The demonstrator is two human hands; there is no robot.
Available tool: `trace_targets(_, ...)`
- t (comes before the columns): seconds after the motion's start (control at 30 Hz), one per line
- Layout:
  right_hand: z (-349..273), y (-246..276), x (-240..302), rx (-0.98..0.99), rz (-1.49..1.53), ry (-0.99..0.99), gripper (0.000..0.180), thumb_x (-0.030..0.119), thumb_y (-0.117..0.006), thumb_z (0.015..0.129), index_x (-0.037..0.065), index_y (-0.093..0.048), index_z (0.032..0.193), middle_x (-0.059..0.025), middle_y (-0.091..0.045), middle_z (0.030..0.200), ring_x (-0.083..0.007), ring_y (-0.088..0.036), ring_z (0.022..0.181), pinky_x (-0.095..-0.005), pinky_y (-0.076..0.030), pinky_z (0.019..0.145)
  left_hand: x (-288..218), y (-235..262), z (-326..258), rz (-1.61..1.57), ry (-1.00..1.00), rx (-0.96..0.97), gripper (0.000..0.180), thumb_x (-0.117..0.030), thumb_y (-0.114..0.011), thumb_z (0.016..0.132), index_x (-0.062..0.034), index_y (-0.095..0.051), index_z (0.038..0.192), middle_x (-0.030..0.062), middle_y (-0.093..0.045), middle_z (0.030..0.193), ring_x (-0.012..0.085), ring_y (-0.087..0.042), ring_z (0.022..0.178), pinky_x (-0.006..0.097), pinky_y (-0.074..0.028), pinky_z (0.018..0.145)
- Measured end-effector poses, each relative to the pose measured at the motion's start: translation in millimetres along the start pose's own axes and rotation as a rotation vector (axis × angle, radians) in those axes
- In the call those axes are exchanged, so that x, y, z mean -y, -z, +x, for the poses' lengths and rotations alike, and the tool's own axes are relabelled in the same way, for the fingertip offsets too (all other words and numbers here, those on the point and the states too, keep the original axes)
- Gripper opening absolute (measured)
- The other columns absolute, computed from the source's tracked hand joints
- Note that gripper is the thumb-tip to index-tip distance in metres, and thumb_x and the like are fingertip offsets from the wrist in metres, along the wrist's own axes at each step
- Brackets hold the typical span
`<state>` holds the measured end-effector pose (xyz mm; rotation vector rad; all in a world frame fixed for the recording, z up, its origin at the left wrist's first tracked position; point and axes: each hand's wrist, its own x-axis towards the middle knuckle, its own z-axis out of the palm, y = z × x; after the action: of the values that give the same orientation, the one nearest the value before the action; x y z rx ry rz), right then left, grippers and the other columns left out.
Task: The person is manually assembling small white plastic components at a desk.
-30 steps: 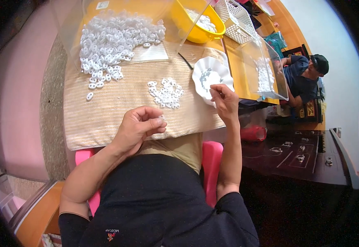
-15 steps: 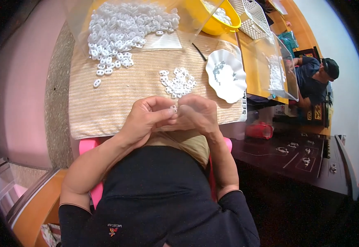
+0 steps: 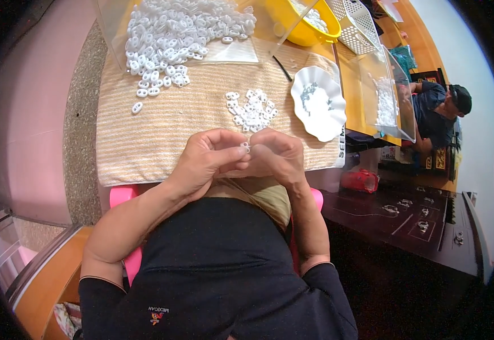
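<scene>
My left hand (image 3: 216, 156) pinches a small white plastic piece with two round holes (image 3: 246, 147) between thumb and forefinger, just above the near edge of a striped beige towel (image 3: 162, 133). Close against that piece is my right hand (image 3: 281, 156), its fingers curled and the thumb drawn in to them. Its fingertips are blurred, and whatever they hold cannot be made out. Beyond both hands lies a small heap of similar white two-holed pieces (image 3: 252, 111). To its right a white scalloped dish (image 3: 339, 107) holds small dark grey bits.
A clear bin (image 3: 233, 54) at the back spills a large pile of white oval pieces (image 3: 173, 34) onto the towel. Near it are a yellow basin (image 3: 298, 35), a black stick (image 3: 282, 68) and a perforated white basket (image 3: 356, 25). Another person (image 3: 437, 107) sits at the right beside a clear box (image 3: 391, 107).
My hands stay together round the small white piece, the right fingers still blurred beside it. The whole scene has shifted slightly to the right in the view.
</scene>
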<state>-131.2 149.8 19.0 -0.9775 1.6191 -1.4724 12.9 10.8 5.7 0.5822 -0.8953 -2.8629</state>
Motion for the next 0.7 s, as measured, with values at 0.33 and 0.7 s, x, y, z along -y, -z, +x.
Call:
trace_targets(0.33, -0.1, -0.6, -0.2, -0.003, -0.053, 0.009, 0.005, -0.002, -0.062, 0.087, -0.004, -0.065, 0.09, -0.0061, -0.065, 0.088, -0.0109, -0.061, 0.08, -0.0233, -0.048, 0.072, 1.2, 1.7, 1.2, 0.026, 0.003, -0.002, 0.018, -0.002, -0.064, 0.087, 0.0012, -0.061, 0.105, 0.0083, -0.067, 0.093, 0.0138, -0.065, 0.083, 0.027, -0.057, 0.077)
trace_targets(0.7, -1.2, -2.1, 0.3, -0.007, 0.043, -0.053, 0.005, 0.0, -0.063, 0.089, -0.003, -0.065, 0.092, -0.0048, -0.066, 0.086, -0.0095, -0.063, 0.078, -0.022, -0.051, 0.071, 0.6, 1.6, 0.8, 0.047, 0.012, -0.007, 0.017, -0.003, -0.064, 0.087, 0.0014, -0.061, 0.104, 0.0084, -0.066, 0.093, 0.0139, -0.065, 0.082, 0.026, -0.056, 0.076)
